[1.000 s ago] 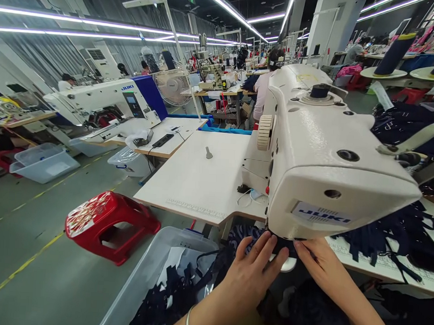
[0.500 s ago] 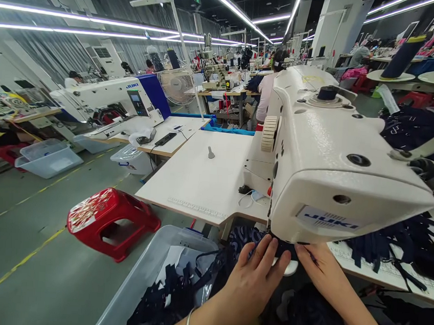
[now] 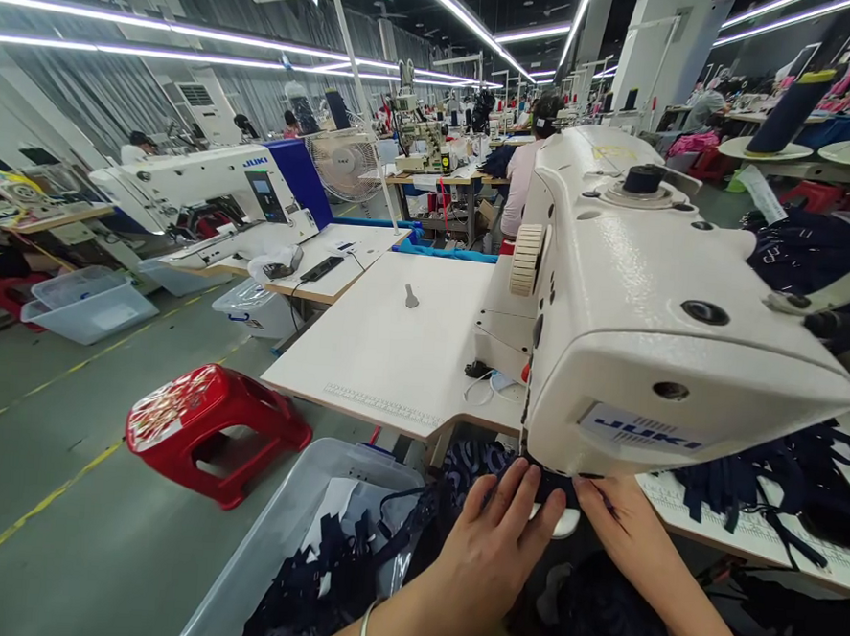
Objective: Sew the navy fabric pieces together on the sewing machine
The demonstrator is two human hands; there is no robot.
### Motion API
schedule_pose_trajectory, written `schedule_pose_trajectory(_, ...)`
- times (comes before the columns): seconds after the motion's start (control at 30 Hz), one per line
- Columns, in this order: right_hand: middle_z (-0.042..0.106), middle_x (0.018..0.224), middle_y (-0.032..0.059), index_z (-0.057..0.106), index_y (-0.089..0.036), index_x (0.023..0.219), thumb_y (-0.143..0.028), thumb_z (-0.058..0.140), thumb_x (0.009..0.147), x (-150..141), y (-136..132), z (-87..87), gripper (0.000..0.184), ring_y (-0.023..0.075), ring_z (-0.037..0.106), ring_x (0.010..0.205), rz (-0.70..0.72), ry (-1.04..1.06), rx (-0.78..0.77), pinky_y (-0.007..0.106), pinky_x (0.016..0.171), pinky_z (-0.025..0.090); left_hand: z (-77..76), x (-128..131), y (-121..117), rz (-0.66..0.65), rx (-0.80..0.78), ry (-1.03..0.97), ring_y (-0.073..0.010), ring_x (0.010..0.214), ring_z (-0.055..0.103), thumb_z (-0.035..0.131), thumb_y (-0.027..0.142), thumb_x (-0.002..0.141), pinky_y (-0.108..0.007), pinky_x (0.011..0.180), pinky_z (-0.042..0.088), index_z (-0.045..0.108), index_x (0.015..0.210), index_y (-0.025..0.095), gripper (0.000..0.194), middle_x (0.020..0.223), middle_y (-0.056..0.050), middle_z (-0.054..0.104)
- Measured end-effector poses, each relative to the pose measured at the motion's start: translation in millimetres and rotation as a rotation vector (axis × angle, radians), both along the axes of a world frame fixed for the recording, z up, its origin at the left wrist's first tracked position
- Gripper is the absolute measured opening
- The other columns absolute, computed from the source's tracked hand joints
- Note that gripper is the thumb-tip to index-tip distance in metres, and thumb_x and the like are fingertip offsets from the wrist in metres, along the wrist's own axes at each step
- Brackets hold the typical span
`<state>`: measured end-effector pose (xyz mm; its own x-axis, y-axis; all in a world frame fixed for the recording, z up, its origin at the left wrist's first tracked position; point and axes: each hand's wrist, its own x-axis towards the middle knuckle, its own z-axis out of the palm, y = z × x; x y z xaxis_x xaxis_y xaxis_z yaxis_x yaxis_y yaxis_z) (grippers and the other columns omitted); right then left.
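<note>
A white sewing machine marked JUKI stands in front of me, its head covering the needle area. Under its near end lies dark navy fabric, with a patterned part trailing off to the left. My left hand rests on this fabric, fingers spread and palm down, close to the machine's lower left edge. On the right side, my right hand pinches the fabric's edge between thumb and fingers, its fingertips partly hidden beneath the machine head.
A clear plastic bin with navy strips is at lower left, beside a red stool. Bundled navy straps lie right of the machine. On the white tabletop is a small grey object. A person in pink sits beyond.
The camera view has shifted slightly, so the machine appears a little farther right than a second ago. Both hands keep nearly the same place on the fabric.
</note>
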<state>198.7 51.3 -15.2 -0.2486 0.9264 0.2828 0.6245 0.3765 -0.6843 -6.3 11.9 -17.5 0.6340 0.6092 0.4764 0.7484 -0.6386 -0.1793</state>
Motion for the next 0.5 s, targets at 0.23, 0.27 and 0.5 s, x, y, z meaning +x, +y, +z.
schedule_pose_trajectory(0.23,0.063,0.106,0.0115,0.069,-0.022,0.103,-0.044,0.042,0.094,7,0,-20.7,0.035,0.0317,0.056,0.11,-0.072,-0.04,-0.069,0.048,0.096,0.046,-1.5,1,1,0.022,0.023,-0.077,-0.0268,0.131,0.04,0.04,0.025,0.098,-0.037,0.102,0.026,0.054,0.132,0.02,0.038,0.134,-0.012,0.053)
schedule_pose_trajectory(0.27,0.063,0.102,0.0114,0.069,-0.022,0.1,-0.044,0.042,0.094,9,1,-24.8,0.035,0.0316,0.056,0.108,-0.063,-0.051,-0.06,0.049,0.095,0.046,-3.0,1,2,0.029,0.028,-0.101,-0.026,0.131,0.041,0.041,0.025,0.098,-0.037,0.102,0.026,0.054,0.131,0.021,0.037,0.132,-0.011,0.055)
schedule_pose_trajectory(0.5,0.062,0.1,0.01,0.067,-0.025,0.098,-0.043,0.042,0.094,6,2,-39.1,0.031,0.0304,0.058,0.105,-0.089,-0.005,0.037,0.049,0.091,0.049,-5.2,-5,5,-0.046,-0.139,-0.298,-0.0262,0.129,0.043,0.049,0.054,0.093,-0.039,0.104,0.035,0.049,0.13,0.018,0.052,0.129,-0.014,0.055)
